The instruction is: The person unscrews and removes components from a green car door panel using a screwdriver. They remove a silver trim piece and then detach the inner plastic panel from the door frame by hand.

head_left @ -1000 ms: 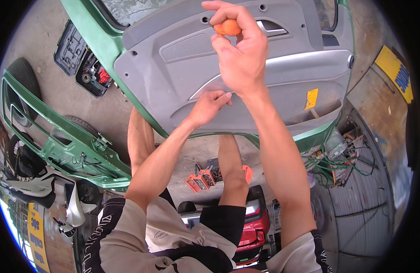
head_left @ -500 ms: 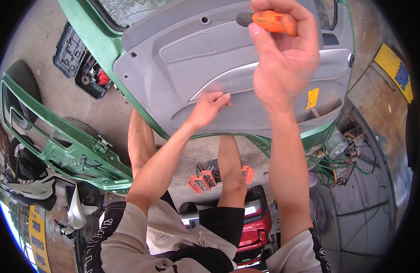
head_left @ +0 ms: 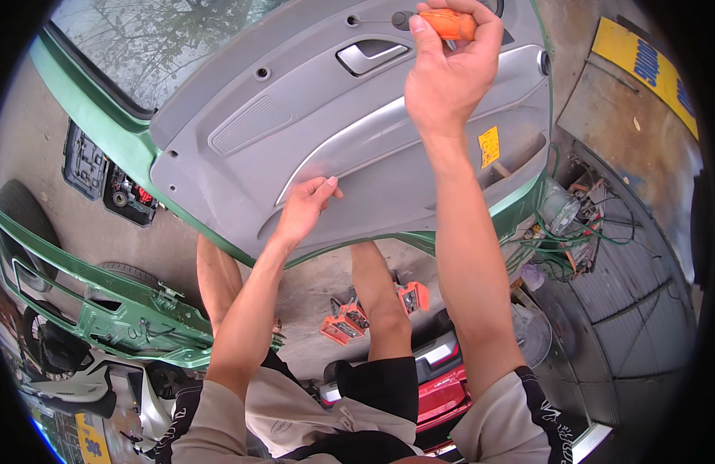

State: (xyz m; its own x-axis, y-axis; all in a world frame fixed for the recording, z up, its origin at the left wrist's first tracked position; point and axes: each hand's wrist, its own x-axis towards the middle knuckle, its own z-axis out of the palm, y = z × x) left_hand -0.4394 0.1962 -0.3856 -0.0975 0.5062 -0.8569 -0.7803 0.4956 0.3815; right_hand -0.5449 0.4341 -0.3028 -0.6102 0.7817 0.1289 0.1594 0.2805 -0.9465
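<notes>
In front of me stands a green car door with a grey inner trim panel [head_left: 350,100]. My right hand [head_left: 454,81] is wrapped round the orange and black handle of a screwdriver [head_left: 446,25]. Its thin shaft points left, the tip at a round recessed screw hole [head_left: 352,21] near the panel's upper edge; whether it is seated I cannot tell. My left hand [head_left: 305,207] is over the lower panel, below the silver trim strip [head_left: 342,143]. Its thumb and fingers are drawn together; anything between them is hidden.
An opened tool case [head_left: 129,193] lies on the floor at left, above a detached green door frame [head_left: 102,309] and a white motorbike [head_left: 87,387]. Between my legs sits an orange cantilever toolbox [head_left: 346,321]. Green cables [head_left: 535,240] tangle at right, near a fan [head_left: 531,336].
The view has shifted, with the door now lower and further left, revealing its inner handle. My right hand still grips the screwdriver, whose tip is now closer to the hole. My left hand stays by the panel.
</notes>
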